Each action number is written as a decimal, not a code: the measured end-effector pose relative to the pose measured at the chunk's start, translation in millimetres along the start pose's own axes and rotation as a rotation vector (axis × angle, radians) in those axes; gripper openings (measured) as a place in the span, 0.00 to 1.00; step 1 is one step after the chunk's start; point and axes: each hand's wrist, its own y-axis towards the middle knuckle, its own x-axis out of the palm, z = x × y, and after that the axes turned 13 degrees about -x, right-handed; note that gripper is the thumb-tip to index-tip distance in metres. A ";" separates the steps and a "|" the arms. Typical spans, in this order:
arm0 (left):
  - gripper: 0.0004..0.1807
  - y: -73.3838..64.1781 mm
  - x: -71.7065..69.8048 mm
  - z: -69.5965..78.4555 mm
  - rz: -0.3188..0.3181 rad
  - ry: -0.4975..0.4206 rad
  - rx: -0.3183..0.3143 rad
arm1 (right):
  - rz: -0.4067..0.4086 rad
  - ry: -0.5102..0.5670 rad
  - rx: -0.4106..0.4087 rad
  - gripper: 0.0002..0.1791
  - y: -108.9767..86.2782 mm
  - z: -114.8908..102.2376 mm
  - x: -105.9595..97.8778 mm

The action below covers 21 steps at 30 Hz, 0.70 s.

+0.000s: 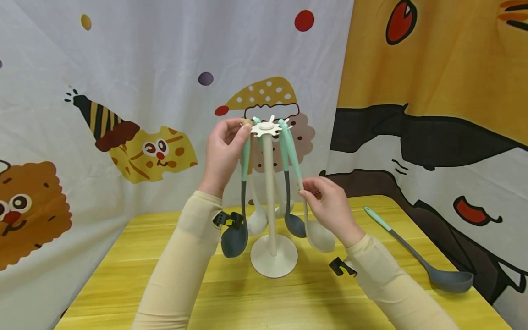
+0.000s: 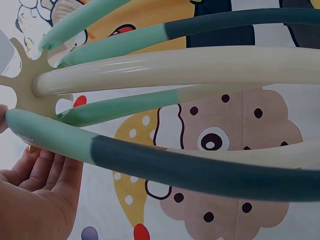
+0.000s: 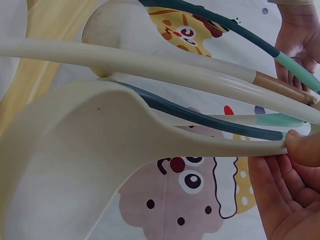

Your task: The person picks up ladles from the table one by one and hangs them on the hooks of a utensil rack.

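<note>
A cream utensil rack (image 1: 270,197) stands upright on the table with several utensils hanging from its hooked top. At the top left, my left hand (image 1: 224,149) grips the rack's edge, its thumb beside the green handle end of a dark grey ladle (image 2: 200,172). My right hand (image 1: 330,206) pinches a cream ladle (image 3: 75,155) between thumb and fingers, low on its green handle (image 1: 290,149). This ladle's upper end is at a hook on the right side, and its bowl hangs beside the dark grey spoon (image 1: 295,225). The left fingertips are partly hidden in the head view.
Another dark grey ladle with a green handle (image 1: 451,279) lies on the table's right side. More pale utensils (image 1: 258,222) hang behind the pole. The wooden table (image 1: 165,275) meets a printed cloth backdrop (image 1: 165,46) at the back.
</note>
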 end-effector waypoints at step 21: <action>0.20 0.3 0.3 0.1 -0.005 -0.007 0.003 | -0.024 0.061 0.001 0.14 -4.2 6.6 -3.2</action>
